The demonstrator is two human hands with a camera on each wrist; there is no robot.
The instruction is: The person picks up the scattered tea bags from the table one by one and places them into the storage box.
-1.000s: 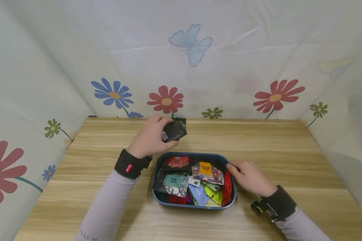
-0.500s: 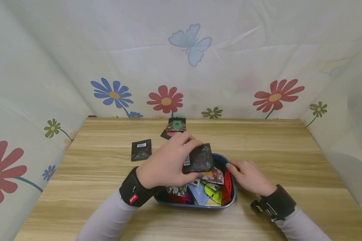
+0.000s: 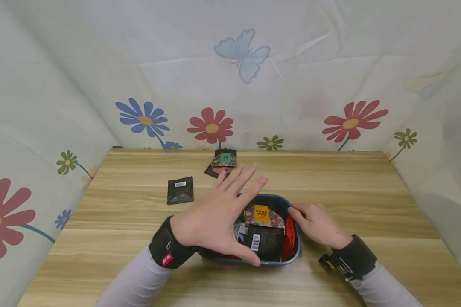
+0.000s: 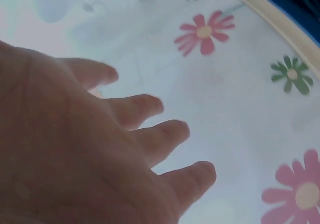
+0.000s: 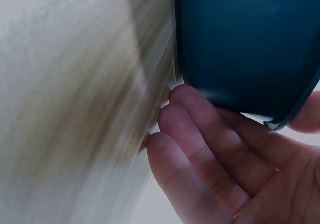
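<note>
My left hand (image 3: 215, 217) is over the left part of a blue plastic box (image 3: 276, 263), its fingers spread and holding nothing. The left wrist view shows the same splayed fingers (image 4: 165, 134). Inside the box lies a black packet (image 3: 266, 243) with a barcode facing up. Behind it is a floral packet (image 3: 262, 213) with an orange label, and a red packet (image 3: 289, 243) stands along the right wall. My right hand (image 3: 322, 226) grips the box's right rim, thumb over the edge; in the right wrist view its fingers (image 5: 200, 144) are against the outside wall. My left hand hides other contents.
On the wooden table (image 3: 369, 204), a black packet (image 3: 179, 192) with a barcode lies left of the box. Farther back, a green-labelled packet (image 3: 225, 158) overlaps a red-patterned one (image 3: 214, 169). White flowered sheeting (image 3: 299, 85) stands behind the table and at both sides.
My left hand has carried a black packet from the back of the table to the box and let go; the packet now lies barcode up inside. My right hand has stayed at the rim.
</note>
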